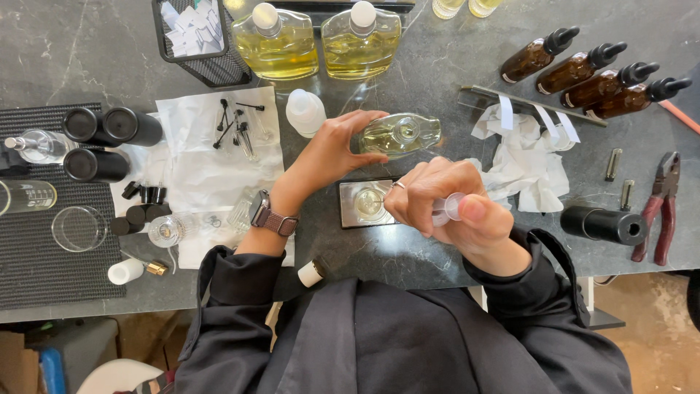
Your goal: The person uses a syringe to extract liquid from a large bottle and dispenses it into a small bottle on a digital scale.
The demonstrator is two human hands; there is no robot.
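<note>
Dark marble-patterned stone makes up the surface (87, 44), and above its middle the left hand (332, 149) has its fingers curled around a clear glass bottle of pale yellow liquid (401, 133), held on its side just above a small square scale with a shiny plate (364, 203). The right hand (445, 201) is closed in a loose fist around a small clear plastic pipette (446, 208), thumb pressed on its bulb end, its tip hidden behind the fingers over the scale. Crumpled white tissue (521, 157) lies just right of the hands, with a black cylinder (605, 224) and red-handled pliers (660, 208) nearer the right edge. Four amber dropper bottles (590, 73) lie tilted at the upper right (well apart from the hands). Two large flasks of yellow liquid (317, 42) stand along the far edge beside a black mesh basket (197, 44). A sheet of white paper (211, 160) with small black sprayer parts sits left of the wrist, and a black ribbed mat (44, 270) covers the left end. Little bare stone remains around the scale; the near edge is crowded by the black sleeves (240, 284).
</note>
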